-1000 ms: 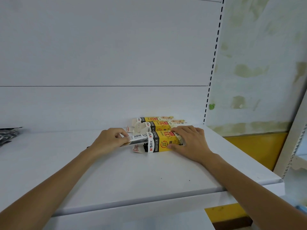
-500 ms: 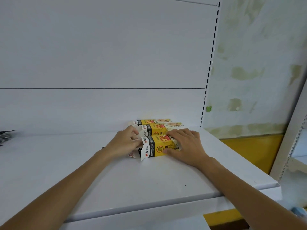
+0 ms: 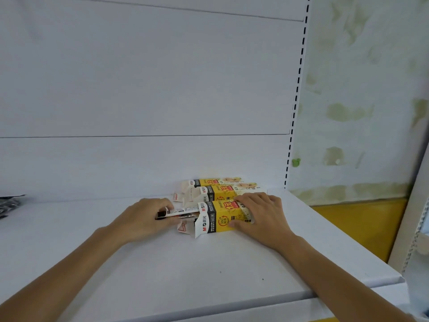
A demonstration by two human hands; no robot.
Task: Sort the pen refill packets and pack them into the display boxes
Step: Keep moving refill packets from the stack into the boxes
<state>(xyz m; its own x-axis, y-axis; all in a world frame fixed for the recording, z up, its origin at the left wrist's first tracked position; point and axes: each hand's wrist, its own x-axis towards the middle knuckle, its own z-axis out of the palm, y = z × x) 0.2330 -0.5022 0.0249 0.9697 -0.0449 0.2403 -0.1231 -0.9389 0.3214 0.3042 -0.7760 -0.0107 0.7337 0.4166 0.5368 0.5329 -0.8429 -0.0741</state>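
Observation:
Three yellow, black and white display boxes lie side by side on the white shelf [image 3: 162, 270]. The nearest box [image 3: 222, 218] has its left end flaps open. My right hand [image 3: 257, 217] grips it from the right, fingers over its top and thumb on its front. My left hand [image 3: 146, 217] holds a pen refill packet [image 3: 180, 212] with a white label, whose right end is in the open mouth of that box. The middle box [image 3: 220, 191] and the far box [image 3: 209, 182] lie behind, by the back panel, their left flaps open too.
More dark packets [image 3: 10, 204] lie at the left edge of the shelf. A slotted white upright [image 3: 296, 112] ends the back panel on the right. The shelf's front edge runs close to me; beyond its right end is a yellow and stained wall [image 3: 362, 135].
My left hand pushed against the box mouth half a second ago, then drew back left; the packet now sticks out of the nearest box again. My right hand stayed on the box.

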